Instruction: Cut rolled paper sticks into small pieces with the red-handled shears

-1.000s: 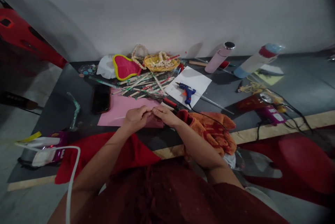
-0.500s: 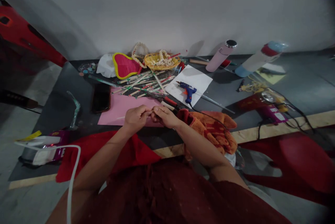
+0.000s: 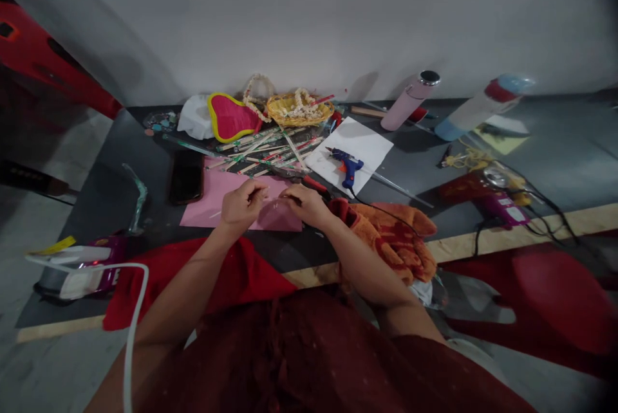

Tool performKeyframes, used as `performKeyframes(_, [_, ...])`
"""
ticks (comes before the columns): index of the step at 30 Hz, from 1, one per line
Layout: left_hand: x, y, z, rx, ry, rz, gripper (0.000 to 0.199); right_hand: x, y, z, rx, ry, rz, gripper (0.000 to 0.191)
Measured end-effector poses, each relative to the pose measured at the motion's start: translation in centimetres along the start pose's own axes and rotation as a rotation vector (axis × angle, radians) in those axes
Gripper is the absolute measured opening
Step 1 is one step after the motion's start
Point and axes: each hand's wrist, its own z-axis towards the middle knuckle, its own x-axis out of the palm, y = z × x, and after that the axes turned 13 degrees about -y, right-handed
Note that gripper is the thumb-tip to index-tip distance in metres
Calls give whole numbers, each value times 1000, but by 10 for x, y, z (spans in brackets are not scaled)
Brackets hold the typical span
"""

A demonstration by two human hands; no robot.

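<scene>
Above a pink sheet (image 3: 226, 189) on the dark table, my left hand (image 3: 243, 207) is closed in a pinch, thumb against forefinger. A short way to its right, my right hand (image 3: 308, 206) is also pinched, its fingertips turned toward the left hand. Something thin and pale seems to lie between the fingertips, too small to name. Small white bits show in the gap over the sheet. Behind my hands lie pliers with red handles (image 3: 315, 184) and a heap of thin sticks (image 3: 261, 150). A blue glue gun (image 3: 348, 165) rests on white paper (image 3: 369, 141).
A phone (image 3: 187, 176) lies left of the sheet. Further back are a wicker basket (image 3: 299, 118) and a pink-and-yellow padded piece (image 3: 234, 118). A pink flask (image 3: 408, 104) and a bottle (image 3: 477, 110) stand right. An orange towel (image 3: 396, 236) and red cloth (image 3: 193, 284) flank my arms.
My hands were touching fingertip to fingertip. They have moved apart, the left one slightly left, leaving a small gap above the pink sheet.
</scene>
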Motion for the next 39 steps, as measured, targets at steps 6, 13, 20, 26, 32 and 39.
performKeyframes(6, [6,9,4,4,-7,201,19,8,-8,-3,-122,116,-208,19])
performKeyframes(13, [10,11,3,29,85,320,24,7,-15,-3,-139,81,-172,35])
performKeyframes(20, [14,16,1,93,75,281,30,8,-17,-5,-129,23,-167,38])
performKeyframes(26, [14,14,0,94,79,280,27,9,-18,-5,-137,38,-209,30])
performKeyframes(32, [16,14,1,22,77,277,25,15,-12,-8,-183,99,-348,22])
performKeyframes(39, [15,13,-1,85,0,134,21,18,-4,-5,-102,-123,-93,17])
